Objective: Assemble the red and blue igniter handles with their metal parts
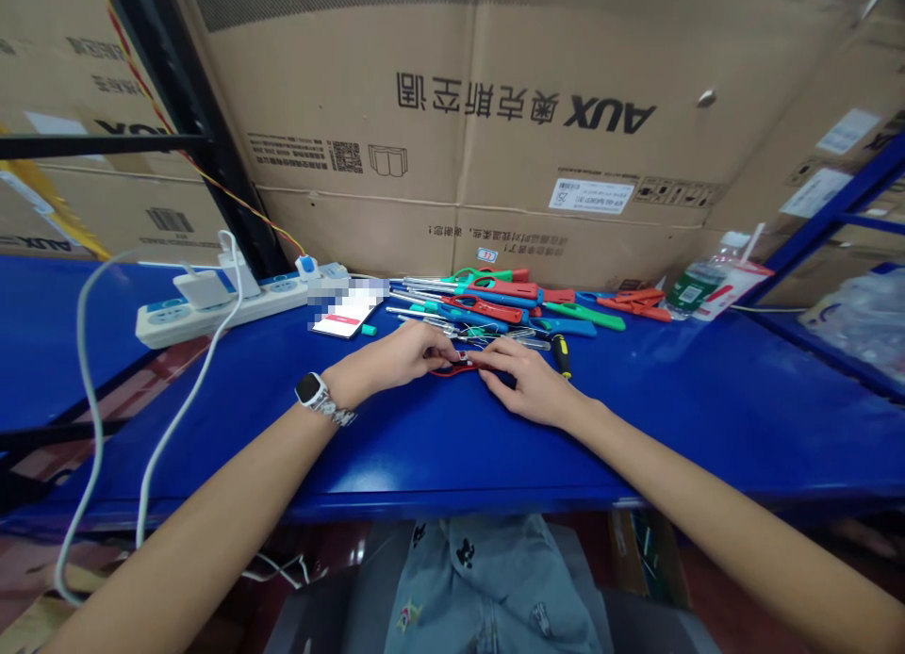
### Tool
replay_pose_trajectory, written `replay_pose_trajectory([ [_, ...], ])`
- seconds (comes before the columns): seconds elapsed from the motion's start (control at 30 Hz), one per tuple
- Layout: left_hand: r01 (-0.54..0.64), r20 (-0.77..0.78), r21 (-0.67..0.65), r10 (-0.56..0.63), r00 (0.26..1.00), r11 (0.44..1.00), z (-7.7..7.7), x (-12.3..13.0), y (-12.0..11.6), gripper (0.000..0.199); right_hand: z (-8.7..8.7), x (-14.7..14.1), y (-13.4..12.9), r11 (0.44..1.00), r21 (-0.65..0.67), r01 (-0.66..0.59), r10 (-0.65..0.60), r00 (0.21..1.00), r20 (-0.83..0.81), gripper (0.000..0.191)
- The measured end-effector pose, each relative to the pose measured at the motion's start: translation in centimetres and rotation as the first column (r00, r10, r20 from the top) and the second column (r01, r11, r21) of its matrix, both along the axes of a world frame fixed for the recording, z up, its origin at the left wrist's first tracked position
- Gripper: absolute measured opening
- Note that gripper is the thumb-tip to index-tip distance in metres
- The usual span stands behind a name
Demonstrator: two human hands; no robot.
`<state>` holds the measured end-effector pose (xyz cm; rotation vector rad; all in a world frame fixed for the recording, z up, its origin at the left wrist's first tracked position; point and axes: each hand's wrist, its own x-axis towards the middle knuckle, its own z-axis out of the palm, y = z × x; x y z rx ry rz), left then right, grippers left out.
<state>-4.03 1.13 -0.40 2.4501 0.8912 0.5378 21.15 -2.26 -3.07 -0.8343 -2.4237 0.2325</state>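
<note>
My left hand [416,354], with a watch on its wrist, pinches a small dark and red part [463,359] just above the blue table. The fingertips of my right hand [529,379] close on the other end of the same part. Below it a thin red curved piece [447,372] shows, partly covered by my fingers. Right behind my hands lies a pile of long-nosed lighters [491,307] with red, blue and green bodies. A yellow and black screwdriver handle [561,354] lies beyond my right hand. The part's exact kind is too small to tell.
A phone [346,313] and a white power strip [275,291] with plugs and cables lie to the left. Orange pieces [640,302], a bottle [697,282] and a red-white cup [739,282] are on the right. Large cardboard boxes [495,32] stand behind the blue table [424,456].
</note>
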Motion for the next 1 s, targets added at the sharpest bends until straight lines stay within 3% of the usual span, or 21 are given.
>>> replay_pose_trajectory([
  [0.53, -0.015, 0.022, 0.007, 0.015, 1.000, 1.000, -0.5, 0.7, -0.2, 0.014, 0.0, -0.2, -0.3, 0.987, 0.157, -0.034, 0.013, 0.991, 0.136, 0.030],
  [0.87, 0.047, -0.050, 0.161, -0.039, 0.998, 0.986, -0.7, 0.8, -0.2, 0.016, 0.3, -0.3, -0.5, 0.985, 0.175, -0.003, -0.034, 0.978, 0.207, 0.028],
  [1.0, -0.029, -0.030, 0.236, 0.037, 0.999, 0.971, -0.5, 0.6, -0.4, 0.022, 0.4, -0.4, -0.6, 0.985, 0.171, 0.028, -0.064, 0.975, 0.213, 0.026],
])
